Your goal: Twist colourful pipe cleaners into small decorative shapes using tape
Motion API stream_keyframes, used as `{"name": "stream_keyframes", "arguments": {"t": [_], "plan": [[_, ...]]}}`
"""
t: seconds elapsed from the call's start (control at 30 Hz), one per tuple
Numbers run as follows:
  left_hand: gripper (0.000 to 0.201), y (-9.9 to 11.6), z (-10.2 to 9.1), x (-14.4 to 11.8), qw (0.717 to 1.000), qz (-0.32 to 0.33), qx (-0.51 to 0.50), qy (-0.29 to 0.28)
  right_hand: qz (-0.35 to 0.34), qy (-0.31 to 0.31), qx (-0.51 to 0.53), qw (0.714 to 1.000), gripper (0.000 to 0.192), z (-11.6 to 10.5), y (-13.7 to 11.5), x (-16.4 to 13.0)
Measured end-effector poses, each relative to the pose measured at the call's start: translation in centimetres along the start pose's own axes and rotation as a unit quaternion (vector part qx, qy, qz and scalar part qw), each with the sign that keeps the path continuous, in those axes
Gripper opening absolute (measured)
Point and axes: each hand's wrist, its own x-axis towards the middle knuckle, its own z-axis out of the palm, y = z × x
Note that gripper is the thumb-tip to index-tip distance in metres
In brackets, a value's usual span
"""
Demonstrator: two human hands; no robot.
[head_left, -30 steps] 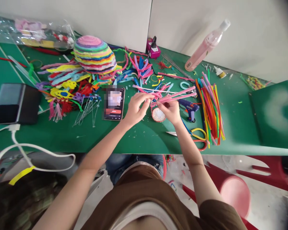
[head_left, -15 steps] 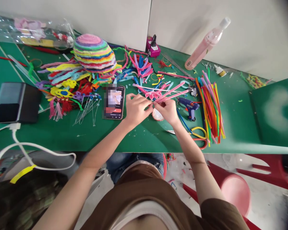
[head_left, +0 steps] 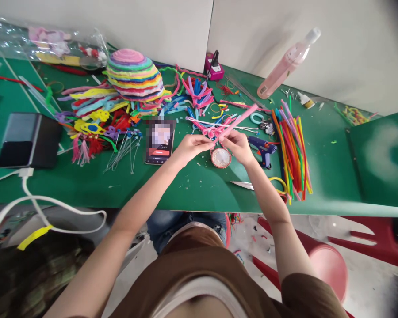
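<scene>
A pink pipe cleaner (head_left: 240, 120) is pinched between my two hands, its long end slanting up to the right. My left hand (head_left: 195, 149) is closed on its near end, fingertips pressed together. My right hand (head_left: 237, 145) is closed on it just beside, the fingertips almost touching the left ones. Below them on the green table stands a small round dish (head_left: 221, 157) with a red rim. Curled pink pipe cleaner pieces (head_left: 212, 129) lie behind the fingers. To the right is a blue glue gun (head_left: 263, 148), and scissors (head_left: 243, 185) lie partly under my right forearm.
A phone (head_left: 161, 141) lies left of my hands. A striped ball of pipe cleaners (head_left: 134, 75) and loose coloured pieces fill the back left. Bundled pipe cleaners (head_left: 293, 154) lie right, with a pink bottle (head_left: 287, 66) behind. A black box-shaped device (head_left: 29, 140) stands far left.
The two pink strands that stood apart now lie together as one line. My hands have shifted slightly, and more of the round dish shows beneath them.
</scene>
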Motion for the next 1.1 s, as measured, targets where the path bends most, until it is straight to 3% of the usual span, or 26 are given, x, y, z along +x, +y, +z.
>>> {"name": "stream_keyframes", "arguments": {"t": [0.17,0.4,0.63,0.8,1.1], "plan": [[0.027,-0.1,0.3,-0.3,0.999,-0.012,0.007,-0.029,0.021,-0.008,-0.025,0.999,0.039,0.2,-0.1,0.0],[0.027,0.0,0.3,-0.5,0.999,-0.004,0.038,-0.011,0.014,0.003,-0.052,0.999,0.019,1.0,-0.6,0.0],[0.034,-0.6,0.4,-0.3,0.999,-0.009,0.033,-0.001,0.024,-0.007,-0.072,0.997,0.011,1.4,-0.2,0.3],[0.035,-0.3,0.5,-0.2,1.000,-0.015,0.011,-0.023,0.054,-0.005,-0.037,0.998,0.010,1.2,0.0,0.4],[0.036,-0.3,0.3,-0.1,1.000,0.008,-0.011,0.009,0.051,0.102,0.026,0.993,0.027,1.4,0.5,-1.4]]}}
